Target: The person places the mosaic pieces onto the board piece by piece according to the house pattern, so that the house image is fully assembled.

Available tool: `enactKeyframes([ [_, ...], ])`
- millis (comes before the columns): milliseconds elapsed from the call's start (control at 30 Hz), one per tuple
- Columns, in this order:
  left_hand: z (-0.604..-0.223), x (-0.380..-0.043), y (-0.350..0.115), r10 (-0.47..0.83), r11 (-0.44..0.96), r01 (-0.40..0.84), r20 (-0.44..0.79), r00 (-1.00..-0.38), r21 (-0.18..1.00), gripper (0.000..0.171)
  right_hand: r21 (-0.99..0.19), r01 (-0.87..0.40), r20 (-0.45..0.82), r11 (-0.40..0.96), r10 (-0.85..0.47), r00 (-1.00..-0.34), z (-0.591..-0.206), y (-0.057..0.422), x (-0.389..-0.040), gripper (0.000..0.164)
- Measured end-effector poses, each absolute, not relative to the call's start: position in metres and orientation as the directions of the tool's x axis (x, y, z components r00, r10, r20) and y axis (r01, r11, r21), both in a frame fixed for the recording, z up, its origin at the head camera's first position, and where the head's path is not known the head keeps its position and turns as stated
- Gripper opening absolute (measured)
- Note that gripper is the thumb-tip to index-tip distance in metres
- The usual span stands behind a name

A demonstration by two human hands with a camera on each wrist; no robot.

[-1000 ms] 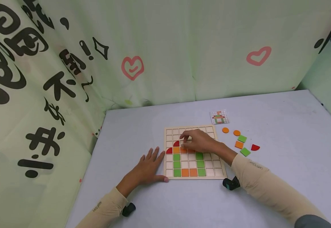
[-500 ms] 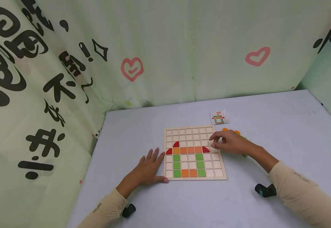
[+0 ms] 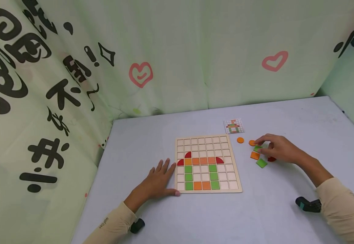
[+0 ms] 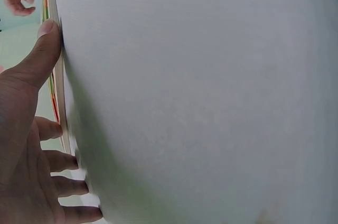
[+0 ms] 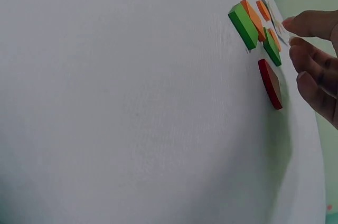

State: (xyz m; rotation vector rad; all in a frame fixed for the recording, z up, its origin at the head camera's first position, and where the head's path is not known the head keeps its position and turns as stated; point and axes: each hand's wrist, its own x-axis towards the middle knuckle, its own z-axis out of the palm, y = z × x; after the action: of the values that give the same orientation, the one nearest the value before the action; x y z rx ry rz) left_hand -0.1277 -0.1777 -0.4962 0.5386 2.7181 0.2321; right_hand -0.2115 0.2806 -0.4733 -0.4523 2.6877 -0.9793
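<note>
My left hand (image 3: 157, 181) lies spread at the left edge of a wooden grid board (image 3: 239, 184), thumb and fingertips against its rim. Green squares (image 3: 214, 176), orange squares (image 3: 206, 185) and red quarter-round tiles (image 3: 219, 160) fill some of the board's cells. Over the loose tiles to the right hovers my right hand (image 3: 282, 149), thumb and fingers apart, with nothing visible between them. Beneath or beside it are a green square (image 5: 272, 47), an orange disc (image 3: 251, 143) and a red quarter-round tile (image 5: 270, 84), partly hidden in the head view.
Another orange disc (image 3: 240, 140), an orange square (image 3: 255, 155) and a green square (image 3: 261, 163) lie loose on the white table (image 3: 274, 210). A small pattern card (image 3: 234, 126) lies behind the board. Printed curtains (image 3: 207, 54) stand behind and beside the table.
My right hand has moved right from the board to the loose tiles. A red quarter-round tile now shows at the right end of the orange row. My left hand has stayed put.
</note>
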Motion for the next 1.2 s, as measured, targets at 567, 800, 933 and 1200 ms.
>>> enactKeyframes([
  [567,-0.494,-0.127,-0.179,0.407,0.909,0.350,-0.309,-0.860,0.225,0.110,-0.584,-0.196,-0.159,0.787,-0.348,-0.924,-0.486,0.286,-0.218,0.038],
  [800,-0.494,-0.128,-0.179,0.408,0.908,0.348,-0.311,-0.858,0.232,0.110,-0.582,-0.211,-0.156,0.785,-0.362,-0.919,-0.485,0.286,-0.218,0.040],
  [933,-0.495,-0.128,-0.179,0.409,0.909,0.350,-0.312,-0.858,0.228,0.110,-0.589,-0.198,-0.173,0.783,-0.362,-0.916,-0.486,0.284,-0.220,0.037],
  [1200,-0.494,-0.128,-0.179,0.406,0.909,0.346,-0.317,-0.857,0.230,0.110,-0.605,-0.173,-0.201,0.777,-0.359,-0.911,-0.485,0.283,-0.221,0.029],
])
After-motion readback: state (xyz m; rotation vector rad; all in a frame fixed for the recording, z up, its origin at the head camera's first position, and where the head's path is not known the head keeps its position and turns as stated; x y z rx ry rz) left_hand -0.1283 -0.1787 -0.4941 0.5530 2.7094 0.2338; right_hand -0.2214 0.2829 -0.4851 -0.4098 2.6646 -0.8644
